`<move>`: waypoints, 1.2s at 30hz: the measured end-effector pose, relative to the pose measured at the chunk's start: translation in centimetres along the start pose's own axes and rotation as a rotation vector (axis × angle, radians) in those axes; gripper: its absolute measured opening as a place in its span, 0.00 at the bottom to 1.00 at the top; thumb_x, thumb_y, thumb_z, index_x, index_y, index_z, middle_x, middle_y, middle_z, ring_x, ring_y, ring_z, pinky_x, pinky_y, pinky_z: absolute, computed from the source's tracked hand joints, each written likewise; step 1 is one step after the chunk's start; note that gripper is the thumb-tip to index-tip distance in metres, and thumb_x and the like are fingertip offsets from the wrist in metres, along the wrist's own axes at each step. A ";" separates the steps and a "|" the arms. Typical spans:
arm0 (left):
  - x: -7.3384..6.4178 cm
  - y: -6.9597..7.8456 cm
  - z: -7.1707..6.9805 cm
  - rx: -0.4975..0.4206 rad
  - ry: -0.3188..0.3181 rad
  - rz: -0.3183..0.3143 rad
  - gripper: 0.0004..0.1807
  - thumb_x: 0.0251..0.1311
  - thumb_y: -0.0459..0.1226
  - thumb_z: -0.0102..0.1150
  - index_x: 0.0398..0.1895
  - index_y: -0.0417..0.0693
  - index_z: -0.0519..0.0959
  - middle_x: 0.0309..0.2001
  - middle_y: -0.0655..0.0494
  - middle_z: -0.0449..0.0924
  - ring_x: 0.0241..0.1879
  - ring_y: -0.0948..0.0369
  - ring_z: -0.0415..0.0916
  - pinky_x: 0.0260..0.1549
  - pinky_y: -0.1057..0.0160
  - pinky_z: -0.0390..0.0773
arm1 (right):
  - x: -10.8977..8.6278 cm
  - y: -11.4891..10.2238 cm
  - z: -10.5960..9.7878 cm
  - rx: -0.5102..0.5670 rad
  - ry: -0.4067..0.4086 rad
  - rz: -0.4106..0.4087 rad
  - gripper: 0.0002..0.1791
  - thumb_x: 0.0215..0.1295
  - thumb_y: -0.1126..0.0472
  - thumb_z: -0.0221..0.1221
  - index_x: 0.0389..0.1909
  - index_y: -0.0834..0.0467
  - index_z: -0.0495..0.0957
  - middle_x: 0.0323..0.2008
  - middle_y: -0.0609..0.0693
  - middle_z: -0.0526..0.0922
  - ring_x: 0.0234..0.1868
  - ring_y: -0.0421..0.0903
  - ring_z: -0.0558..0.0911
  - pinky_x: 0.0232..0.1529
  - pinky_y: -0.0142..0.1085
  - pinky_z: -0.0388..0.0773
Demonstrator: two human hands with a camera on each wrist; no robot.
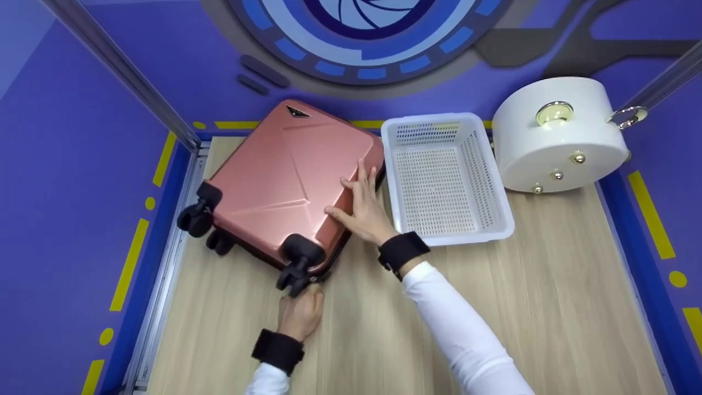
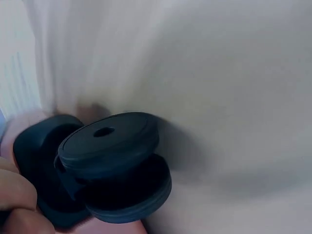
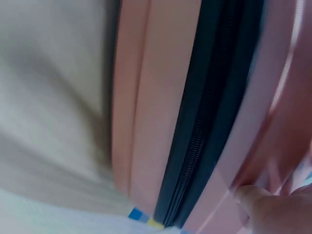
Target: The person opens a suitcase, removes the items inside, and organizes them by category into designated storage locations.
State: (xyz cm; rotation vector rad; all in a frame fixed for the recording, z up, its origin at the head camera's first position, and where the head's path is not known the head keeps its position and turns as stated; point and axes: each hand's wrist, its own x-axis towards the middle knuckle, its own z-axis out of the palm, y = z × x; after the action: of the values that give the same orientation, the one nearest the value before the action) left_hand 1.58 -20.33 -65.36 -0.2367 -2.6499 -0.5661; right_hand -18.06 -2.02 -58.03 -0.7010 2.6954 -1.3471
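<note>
A pink hard-shell suitcase lies tilted at the left of the surface, its black wheels toward the person. The left hand grips the suitcase's lower edge beside a black wheel, fingers curled and partly hidden. In the left wrist view, that hand's fingers sit against the housing of a double wheel. The right hand rests spread on the suitcase's right side, thumb on the near part. The right wrist view has its fingertips on the pink shell, beside a black zipper.
A white perforated plastic basket stands right of the suitcase, close to the right hand. Farther right sits a white rounded case with gold metal fittings. Blue-purple walls enclose the wooden surface at the back and sides.
</note>
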 end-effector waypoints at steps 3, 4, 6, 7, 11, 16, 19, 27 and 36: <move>1.0 1.4 1.5 0.011 0.058 0.058 0.13 0.59 0.34 0.60 0.19 0.48 0.68 0.14 0.57 0.64 0.10 0.56 0.64 0.06 0.58 0.62 | 1.3 0.7 -1.2 0.010 -0.040 0.031 0.59 0.67 0.29 0.58 0.82 0.62 0.42 0.84 0.54 0.46 0.81 0.62 0.27 0.77 0.64 0.42; 1.3 1.8 1.9 0.024 0.081 0.075 0.14 0.59 0.34 0.60 0.19 0.48 0.68 0.13 0.57 0.63 0.09 0.56 0.64 0.05 0.58 0.61 | 1.7 0.8 -1.7 0.017 -0.053 0.039 0.58 0.68 0.31 0.58 0.82 0.62 0.43 0.83 0.53 0.47 0.82 0.61 0.27 0.77 0.63 0.41; 2.0 2.4 2.7 0.047 0.128 0.103 0.14 0.60 0.35 0.58 0.18 0.48 0.68 0.13 0.56 0.63 0.08 0.56 0.63 0.05 0.58 0.60 | 2.3 0.8 -2.6 0.007 -0.074 0.057 0.52 0.69 0.33 0.58 0.81 0.60 0.50 0.84 0.54 0.45 0.83 0.59 0.30 0.78 0.59 0.42; 2.3 2.6 3.1 0.062 0.150 0.115 0.14 0.60 0.35 0.57 0.18 0.48 0.68 0.13 0.56 0.63 0.08 0.55 0.63 0.05 0.57 0.60 | 2.5 0.7 -2.9 -0.012 -0.083 0.063 0.48 0.71 0.34 0.57 0.80 0.59 0.55 0.84 0.55 0.42 0.83 0.59 0.32 0.79 0.59 0.42; 3.0 2.9 4.0 0.089 0.210 0.134 0.14 0.60 0.35 0.58 0.17 0.48 0.69 0.14 0.54 0.64 0.08 0.52 0.65 0.05 0.54 0.63 | 2.1 -1.3 -3.4 -0.126 -0.107 0.119 0.40 0.76 0.37 0.52 0.79 0.55 0.62 0.84 0.57 0.34 0.83 0.62 0.40 0.78 0.59 0.48; 3.2 2.6 4.0 0.088 0.209 0.138 0.13 0.58 0.35 0.62 0.19 0.45 0.71 0.16 0.51 0.68 0.09 0.51 0.68 0.05 0.53 0.65 | -0.4 -4.4 -1.5 -0.205 -0.127 0.079 0.44 0.70 0.31 0.56 0.81 0.47 0.61 0.84 0.57 0.35 0.81 0.71 0.36 0.70 0.71 0.54; 2.9 2.1 3.7 0.071 0.175 0.105 0.10 0.59 0.35 0.62 0.23 0.44 0.73 0.16 0.50 0.70 0.08 0.51 0.69 0.05 0.52 0.66 | -1.5 -4.6 -0.1 -0.201 -0.136 0.007 0.54 0.60 0.26 0.63 0.82 0.45 0.57 0.84 0.56 0.32 0.80 0.71 0.30 0.66 0.74 0.59; 2.0 1.4 2.6 -0.027 0.032 -0.053 0.11 0.65 0.37 0.59 0.26 0.48 0.70 0.12 0.57 0.63 0.08 0.56 0.66 0.06 0.54 0.65 | -1.9 -3.4 1.1 -0.149 -0.107 -0.118 0.60 0.54 0.29 0.66 0.84 0.48 0.52 0.84 0.57 0.31 0.79 0.73 0.26 0.62 0.72 0.67; 1.7 -0.6 0.9 -0.028 -0.058 -0.117 0.24 0.62 0.40 0.57 0.09 0.52 0.63 0.08 0.57 0.64 0.08 0.54 0.67 0.09 0.52 0.66 | -2.2 -2.4 0.8 -0.172 -0.053 -0.219 0.57 0.55 0.34 0.68 0.82 0.55 0.57 0.83 0.65 0.40 0.76 0.82 0.33 0.61 0.74 0.66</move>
State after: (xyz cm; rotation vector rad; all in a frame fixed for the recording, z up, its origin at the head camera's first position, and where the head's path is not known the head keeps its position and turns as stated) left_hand -0.42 -20.38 -65.56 -0.1086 -2.7270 -0.6438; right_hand -15.00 -3.00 -57.03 -1.0595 2.7829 -1.1228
